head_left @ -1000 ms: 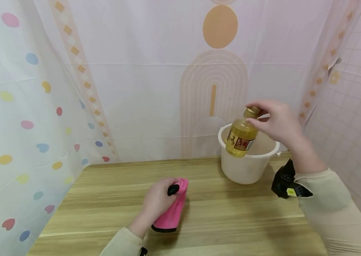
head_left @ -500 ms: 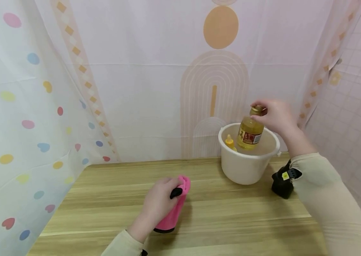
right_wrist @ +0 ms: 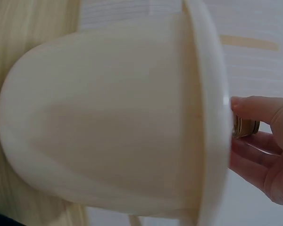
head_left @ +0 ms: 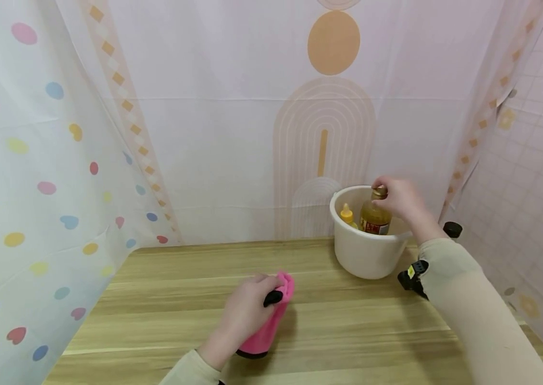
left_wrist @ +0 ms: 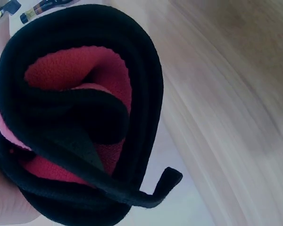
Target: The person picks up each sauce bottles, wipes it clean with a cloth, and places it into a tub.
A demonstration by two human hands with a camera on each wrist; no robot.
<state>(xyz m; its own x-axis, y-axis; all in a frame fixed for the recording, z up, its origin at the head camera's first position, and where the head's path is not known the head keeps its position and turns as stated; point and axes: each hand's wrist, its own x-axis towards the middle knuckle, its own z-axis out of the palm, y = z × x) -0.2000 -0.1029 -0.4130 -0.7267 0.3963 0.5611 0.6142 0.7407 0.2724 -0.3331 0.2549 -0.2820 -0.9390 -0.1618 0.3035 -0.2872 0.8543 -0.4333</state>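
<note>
My right hand [head_left: 402,204] pinches the gold cap of a bottle of yellow oil [head_left: 375,216], which stands mostly down inside a white bucket [head_left: 370,258]. In the right wrist view the bucket wall [right_wrist: 118,113] hides the bottle's body; only the cap [right_wrist: 246,126] shows between thumb and fingers. Over the wooden table, my left hand [head_left: 251,306] grips a rolled pink cloth [head_left: 265,332] edged in black. The left wrist view looks into the end of that roll, with its black border [left_wrist: 148,89] and a loose strap.
A small bottle with a yellow nozzle top [head_left: 347,215] is in the bucket, left of the oil bottle. Beyond my right forearm shows a black-capped bottle [head_left: 452,230], partly hidden. Patterned curtains [head_left: 223,160] hang behind the wooden table [head_left: 165,299].
My right hand has moved the oil bottle from over the bucket's front rim back and down into it. The left hand with the cloth has shifted slightly right.
</note>
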